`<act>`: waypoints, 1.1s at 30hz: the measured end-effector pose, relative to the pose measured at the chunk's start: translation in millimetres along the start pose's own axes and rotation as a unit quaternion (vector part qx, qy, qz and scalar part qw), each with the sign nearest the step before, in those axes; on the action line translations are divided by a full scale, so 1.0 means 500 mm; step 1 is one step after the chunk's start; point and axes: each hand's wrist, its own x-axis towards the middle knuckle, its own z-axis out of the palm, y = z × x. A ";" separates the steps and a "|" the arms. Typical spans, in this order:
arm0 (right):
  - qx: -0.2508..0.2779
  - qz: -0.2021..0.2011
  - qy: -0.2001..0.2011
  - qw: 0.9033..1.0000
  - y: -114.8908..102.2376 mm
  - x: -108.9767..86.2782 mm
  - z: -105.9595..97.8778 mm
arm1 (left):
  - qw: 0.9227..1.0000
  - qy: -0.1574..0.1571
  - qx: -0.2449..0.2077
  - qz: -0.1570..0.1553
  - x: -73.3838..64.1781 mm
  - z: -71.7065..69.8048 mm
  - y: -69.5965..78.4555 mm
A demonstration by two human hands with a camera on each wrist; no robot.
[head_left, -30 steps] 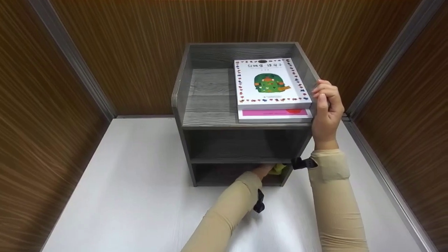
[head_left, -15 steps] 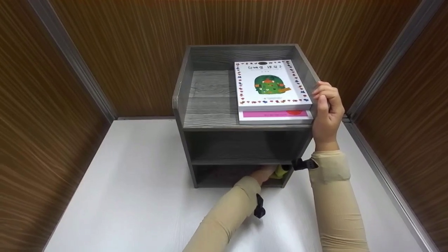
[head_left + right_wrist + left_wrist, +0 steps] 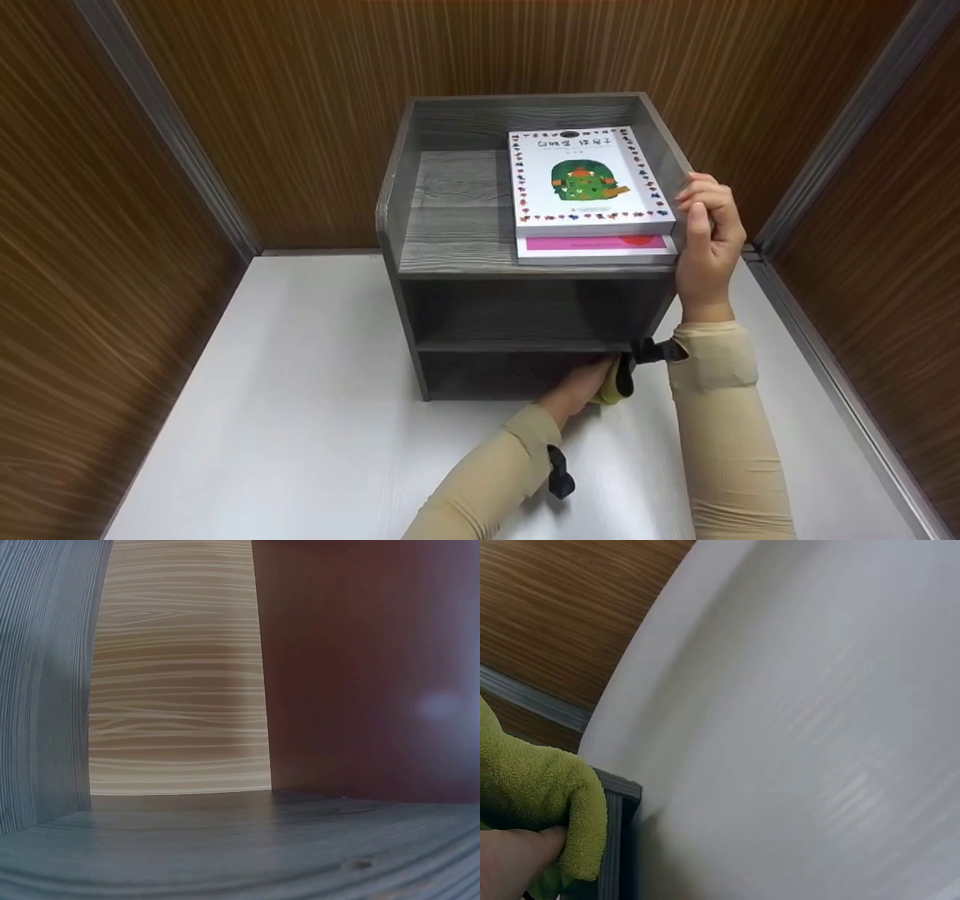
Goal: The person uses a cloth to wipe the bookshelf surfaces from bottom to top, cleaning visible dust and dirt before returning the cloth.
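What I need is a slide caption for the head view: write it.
Left hand holding a green cloth low at the gray shelf, right hand gripping it higher up.

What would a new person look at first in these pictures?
Probably the white book with a green picture on its cover, lying on a pink-and-white book at the top right of the grey wooden shelf. Then the fuzzy yellow-green cloth, held in the left hand at the shelf's lower right. The right hand grips the shelf's right side.
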 end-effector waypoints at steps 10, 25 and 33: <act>-0.002 0.001 -0.002 1.000 0.002 -0.001 -0.002 | 1.000 -0.003 -0.011 0.016 -0.013 0.015 -0.004; -0.009 0.007 -0.004 1.000 -0.001 0.002 -0.002 | 0.993 0.082 0.057 0.066 0.014 -0.002 0.009; -0.008 0.012 -0.006 1.000 0.000 -0.006 -0.002 | 0.966 0.177 0.174 0.069 0.032 -0.018 0.013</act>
